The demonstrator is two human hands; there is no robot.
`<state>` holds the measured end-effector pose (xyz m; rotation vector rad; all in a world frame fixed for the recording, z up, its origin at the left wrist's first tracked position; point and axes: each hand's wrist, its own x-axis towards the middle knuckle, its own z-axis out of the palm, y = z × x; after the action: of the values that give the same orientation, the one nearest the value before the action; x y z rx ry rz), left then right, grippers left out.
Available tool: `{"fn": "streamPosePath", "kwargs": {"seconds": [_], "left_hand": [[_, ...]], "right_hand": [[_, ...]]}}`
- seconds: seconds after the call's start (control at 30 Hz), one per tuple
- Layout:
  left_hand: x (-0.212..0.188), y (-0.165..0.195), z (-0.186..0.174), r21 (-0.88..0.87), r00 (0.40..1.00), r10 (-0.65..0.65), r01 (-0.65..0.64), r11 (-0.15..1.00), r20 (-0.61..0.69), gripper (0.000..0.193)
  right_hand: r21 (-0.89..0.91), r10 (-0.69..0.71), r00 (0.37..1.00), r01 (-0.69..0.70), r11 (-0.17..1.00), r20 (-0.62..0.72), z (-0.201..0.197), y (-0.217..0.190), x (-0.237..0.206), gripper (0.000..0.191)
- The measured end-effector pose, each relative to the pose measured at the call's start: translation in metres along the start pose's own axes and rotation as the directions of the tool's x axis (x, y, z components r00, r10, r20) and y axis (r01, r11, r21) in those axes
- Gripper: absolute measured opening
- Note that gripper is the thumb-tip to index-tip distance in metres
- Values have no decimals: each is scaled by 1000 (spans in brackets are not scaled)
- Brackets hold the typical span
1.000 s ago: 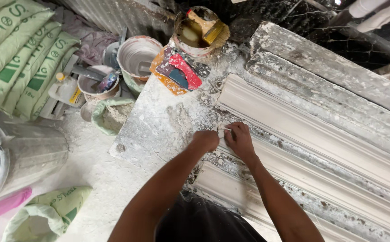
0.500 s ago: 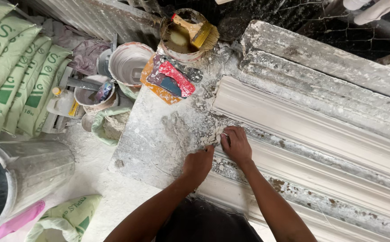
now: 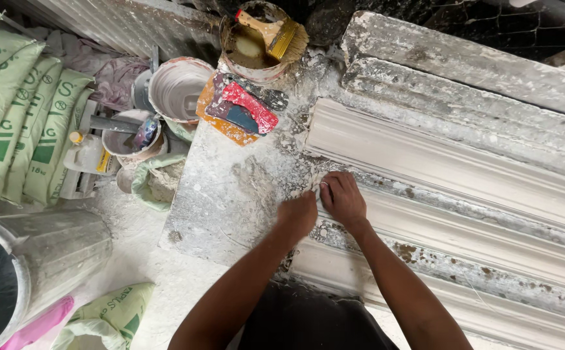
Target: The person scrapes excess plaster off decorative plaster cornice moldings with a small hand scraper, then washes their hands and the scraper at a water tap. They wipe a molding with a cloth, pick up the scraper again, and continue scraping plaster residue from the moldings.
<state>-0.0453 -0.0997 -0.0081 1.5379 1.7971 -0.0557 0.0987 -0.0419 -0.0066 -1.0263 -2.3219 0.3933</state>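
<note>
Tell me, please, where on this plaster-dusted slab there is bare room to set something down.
The widest free patch is the slab's near-left part, bordered by the left hand, the slab's left edge and the red and orange scrapers above. The top is crowded: the scrapers, the brush bucket and the white bucket. Right of the right hand, the mouldings fill everything.
</note>
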Motion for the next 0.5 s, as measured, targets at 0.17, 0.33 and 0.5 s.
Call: {"fn": "streamPosePath", "kwargs": {"seconds": [0.17,0.33,0.5], "left_hand": [[-8,-35,-23,4,980,190,-190,982,-63,27],[-39,-28,-10,130,989,134,-124,984,-70,28],[-40,-9,-3,280,963,187,-129,951,-194,32]], "right_hand": [[29,40,999,-40,999,11,-3,-2,-1,9],[30,42,999,-42,999,20,-3,0,-2,7],[5,18,999,-19,1000,35,-1,3,0,6]]}}
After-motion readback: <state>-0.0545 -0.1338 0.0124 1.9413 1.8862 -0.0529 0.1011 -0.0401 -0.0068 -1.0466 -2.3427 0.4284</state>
